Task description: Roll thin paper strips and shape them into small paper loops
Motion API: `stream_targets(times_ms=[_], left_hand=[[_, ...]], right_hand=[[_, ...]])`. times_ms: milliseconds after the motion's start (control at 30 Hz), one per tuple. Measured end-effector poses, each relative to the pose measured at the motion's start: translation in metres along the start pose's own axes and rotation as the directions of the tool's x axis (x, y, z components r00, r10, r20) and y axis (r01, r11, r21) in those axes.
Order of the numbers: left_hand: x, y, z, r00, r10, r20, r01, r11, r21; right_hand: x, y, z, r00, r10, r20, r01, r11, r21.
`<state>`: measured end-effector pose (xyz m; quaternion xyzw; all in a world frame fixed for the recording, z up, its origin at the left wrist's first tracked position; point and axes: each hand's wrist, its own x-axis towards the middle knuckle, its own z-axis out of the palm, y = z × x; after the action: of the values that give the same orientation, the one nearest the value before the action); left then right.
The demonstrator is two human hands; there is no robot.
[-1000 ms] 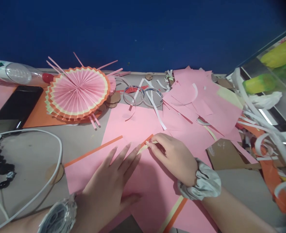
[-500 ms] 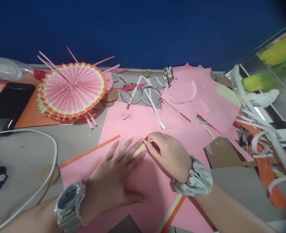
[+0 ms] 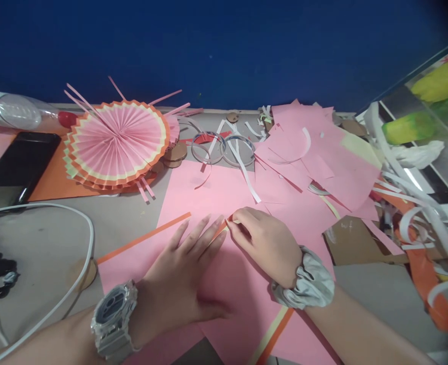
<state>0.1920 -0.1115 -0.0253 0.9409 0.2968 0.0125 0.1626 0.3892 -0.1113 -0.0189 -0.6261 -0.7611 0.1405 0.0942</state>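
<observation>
My left hand [image 3: 181, 274] lies flat with fingers spread on a pink paper sheet [image 3: 235, 304]. Its fingertips cover part of an orange and pale yellow edge strip [image 3: 220, 231]. At the end of that strip my right hand [image 3: 264, 241] is closed, thumb and forefinger pinching the paper's striped edge. Farther left, an orange strip [image 3: 143, 237] borders another pink sheet. Near my right forearm an orange and yellow strip [image 3: 275, 334] runs along the sheet's lower edge. More pink paper [image 3: 208, 190] lies beneath, beyond my hands.
A pleated paper rosette [image 3: 119, 142], a phone [image 3: 22, 162] and a plastic bottle [image 3: 22, 111] stand at the left. Tape rolls [image 3: 239, 150] lie near the blue wall. Pink scraps [image 3: 315, 152], cardboard [image 3: 349, 238] and curled strips crowd the right. A white cable [image 3: 92, 233] loops at left.
The whole view has shifted slightly. My left fingers have slid a little back from the right hand, baring more orange on the strip. The right hand keeps its pinch.
</observation>
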Motion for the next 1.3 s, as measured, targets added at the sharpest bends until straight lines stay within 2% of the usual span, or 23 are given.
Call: stream_targets(times_ms=[233,467,700,867,1067,1300], left_hand=[[0.007,-0.004,-0.004,0.999,-0.041,0.030,0.043,0.997,-0.067],[0.004,-0.005,-0.002,0.999,-0.035,0.009,0.035,0.998,-0.043],[-0.004,0.000,-0.001,0.999,-0.028,-0.034,0.028,0.999,0.023],[-0.013,0.005,0.000,0.998,-0.026,-0.065,0.033,0.993,0.116],[-0.007,0.002,0.002,0.998,-0.005,-0.062,0.011,0.995,0.099],[-0.007,0.004,0.000,0.999,-0.019,-0.030,0.022,0.995,0.095]], right_hand=[[-0.001,0.001,0.001,1.000,-0.011,0.001,0.011,1.000,-0.026],[-0.002,-0.001,0.000,0.999,-0.015,-0.028,0.009,0.980,-0.198],[-0.002,0.002,-0.006,1.000,0.020,-0.016,-0.021,0.999,-0.041],[-0.003,0.002,-0.007,1.000,-0.021,0.010,0.021,1.000,0.023],[-0.003,-0.001,-0.008,0.993,0.112,-0.035,-0.106,0.983,0.152],[0.000,-0.001,-0.013,0.989,0.145,0.017,-0.145,0.969,0.202]])
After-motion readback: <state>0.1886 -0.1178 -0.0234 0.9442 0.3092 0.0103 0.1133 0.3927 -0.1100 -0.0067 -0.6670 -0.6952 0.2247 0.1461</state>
